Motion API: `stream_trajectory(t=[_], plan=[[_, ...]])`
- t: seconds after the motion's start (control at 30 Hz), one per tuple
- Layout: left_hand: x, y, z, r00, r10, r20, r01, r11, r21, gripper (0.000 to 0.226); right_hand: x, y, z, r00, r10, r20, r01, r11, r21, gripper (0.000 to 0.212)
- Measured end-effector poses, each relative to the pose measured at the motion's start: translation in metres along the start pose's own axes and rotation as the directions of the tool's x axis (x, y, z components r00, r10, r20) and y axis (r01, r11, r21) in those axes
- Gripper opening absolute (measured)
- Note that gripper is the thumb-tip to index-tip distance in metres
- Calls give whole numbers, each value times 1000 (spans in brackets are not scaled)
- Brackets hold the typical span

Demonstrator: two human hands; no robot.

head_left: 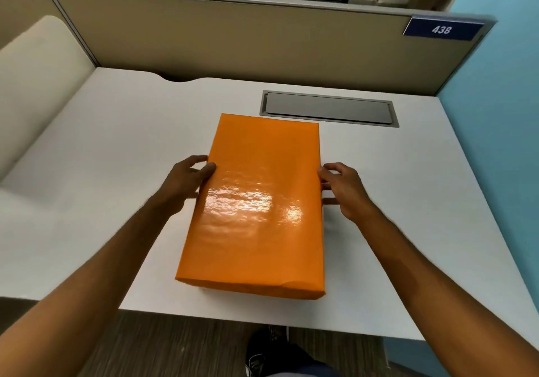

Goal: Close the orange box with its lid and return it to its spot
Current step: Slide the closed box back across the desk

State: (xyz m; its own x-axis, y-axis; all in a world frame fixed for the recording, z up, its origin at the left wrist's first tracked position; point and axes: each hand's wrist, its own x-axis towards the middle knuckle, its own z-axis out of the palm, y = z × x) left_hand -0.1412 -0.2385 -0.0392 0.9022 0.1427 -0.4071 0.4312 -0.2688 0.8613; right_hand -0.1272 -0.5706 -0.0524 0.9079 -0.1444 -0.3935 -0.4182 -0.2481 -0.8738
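Note:
A glossy orange box point(256, 201) stands on the white desk point(116, 201), its lid on top and covering the whole of it. My left hand point(186, 181) presses against the box's left side, thumb on the lid's edge. On the opposite side, my right hand point(341, 188) touches the right wall with curled fingers. Both hands grip the box between them. The near end of the box lies close to the desk's front edge.
A grey cable hatch point(329, 109) is set into the desk just behind the box. A beige partition point(233, 35) with a blue sign 438 point(442, 29) runs along the back. A blue wall point(495, 143) stands at the right. My shoe point(262, 350) shows below the desk edge.

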Motion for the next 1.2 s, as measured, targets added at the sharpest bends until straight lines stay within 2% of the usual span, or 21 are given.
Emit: stream_trajectory(t=[0.13,0.33,0.4,0.57,0.77,0.93,1.2], plan=[[-37,-28,-3,995,-80,52,85,992,-93,53,-43,22,-10,998,15,65,-19,998,63,46],[-71,-49,-1,992,-111,66,120,981,-155,56,-88,43,-7,984,26,176,-52,988,146,36],[-77,-50,-2,991,-113,70,122,982,-144,57,-96,48,-5,980,45,193,-80,981,175,45],[-89,-48,-2,985,-120,121,134,984,-119,71,-108,55,0,966,81,247,-133,971,200,86],[-88,-44,0,991,-105,84,115,986,-119,72,-105,53,-1,969,74,237,-123,972,200,81],[-88,-37,-7,992,-102,73,110,988,-110,72,-97,43,-1,962,71,264,-124,974,192,91],[-82,-20,-20,997,-78,8,78,988,-136,71,-71,12,7,944,29,330,-88,982,167,93]])
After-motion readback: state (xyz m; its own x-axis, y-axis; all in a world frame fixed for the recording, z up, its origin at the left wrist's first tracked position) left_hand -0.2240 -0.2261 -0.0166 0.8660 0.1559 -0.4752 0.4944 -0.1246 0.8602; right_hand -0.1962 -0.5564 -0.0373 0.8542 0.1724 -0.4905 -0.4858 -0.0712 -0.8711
